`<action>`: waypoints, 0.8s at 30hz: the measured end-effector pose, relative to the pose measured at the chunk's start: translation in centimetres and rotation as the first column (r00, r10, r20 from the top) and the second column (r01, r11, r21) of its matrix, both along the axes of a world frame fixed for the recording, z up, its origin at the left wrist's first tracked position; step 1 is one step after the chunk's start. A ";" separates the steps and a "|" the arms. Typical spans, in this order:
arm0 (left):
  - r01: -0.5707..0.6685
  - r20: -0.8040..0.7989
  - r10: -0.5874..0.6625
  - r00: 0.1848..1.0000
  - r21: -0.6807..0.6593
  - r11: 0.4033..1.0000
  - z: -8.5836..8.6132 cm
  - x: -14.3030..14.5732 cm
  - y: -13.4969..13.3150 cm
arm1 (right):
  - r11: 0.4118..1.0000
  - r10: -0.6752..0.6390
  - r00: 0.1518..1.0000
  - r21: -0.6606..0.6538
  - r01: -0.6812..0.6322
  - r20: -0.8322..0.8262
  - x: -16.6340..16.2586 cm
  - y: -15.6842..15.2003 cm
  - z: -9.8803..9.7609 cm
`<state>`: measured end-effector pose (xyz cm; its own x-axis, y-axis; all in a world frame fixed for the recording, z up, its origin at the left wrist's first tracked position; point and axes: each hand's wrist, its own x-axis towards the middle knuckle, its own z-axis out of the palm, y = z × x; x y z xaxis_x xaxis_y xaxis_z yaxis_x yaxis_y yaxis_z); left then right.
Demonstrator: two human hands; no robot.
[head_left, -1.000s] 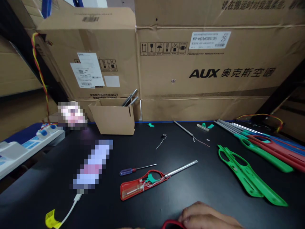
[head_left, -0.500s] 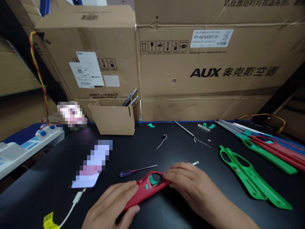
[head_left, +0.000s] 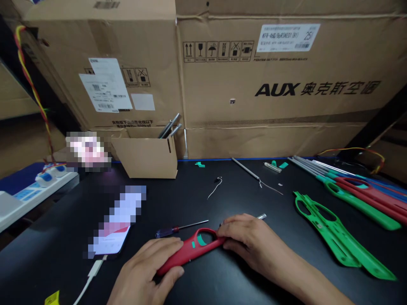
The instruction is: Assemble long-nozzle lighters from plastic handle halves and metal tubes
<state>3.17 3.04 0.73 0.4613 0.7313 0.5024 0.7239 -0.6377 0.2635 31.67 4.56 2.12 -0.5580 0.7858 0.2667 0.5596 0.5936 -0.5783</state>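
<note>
A red long-nosed lighter point(head_left: 190, 250) lies on the black table point(head_left: 241, 199) in front of me, its red cover on top and a teal trigger showing in the finger hole. My left hand point(head_left: 149, 273) presses down on the handle end, fingers curled over it. Over the front of the body, where the metal tube point(head_left: 261, 217) comes out, lies my right hand point(head_left: 251, 241), its fingers closed on the lighter. A small purple-handled screwdriver point(head_left: 178, 228) rests just behind the lighter.
A phone point(head_left: 111, 233) on a white cable lies at the left. Green lighter shells point(head_left: 333, 235) and several red, green and blue lighters point(head_left: 365, 195) lie at the right. A small open carton point(head_left: 146, 156) with metal tubes, loose wires and large cardboard boxes stand behind.
A second ago the lighter lay open with its insides showing and only one hand at the bottom edge. Both hands then brought a red cover onto it and now press it down.
</note>
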 end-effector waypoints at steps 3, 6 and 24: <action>-0.001 0.027 0.001 1.000 0.009 1.000 0.1 0.1 0.0 | 1.000 0.013 1.000 0.009 -0.013 -0.002 0.0 0.2 -0.1; -0.002 0.010 0.002 1.000 -0.011 1.000 0.0 -0.1 -0.1 | 0.999 0.046 0.999 0.012 -0.045 -0.014 -0.1 0.4 0.0; 0.106 -0.213 -0.056 0.975 0.231 0.967 1.1 0.9 -0.3 | 0.997 0.077 0.997 -0.004 -0.077 0.010 -0.3 0.8 1.2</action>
<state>4.09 2.78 1.86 0.6248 0.5566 0.5475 0.6891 -0.7228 -0.0516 31.33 5.36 3.32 -0.6198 0.7411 0.2582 0.5179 0.6334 -0.5750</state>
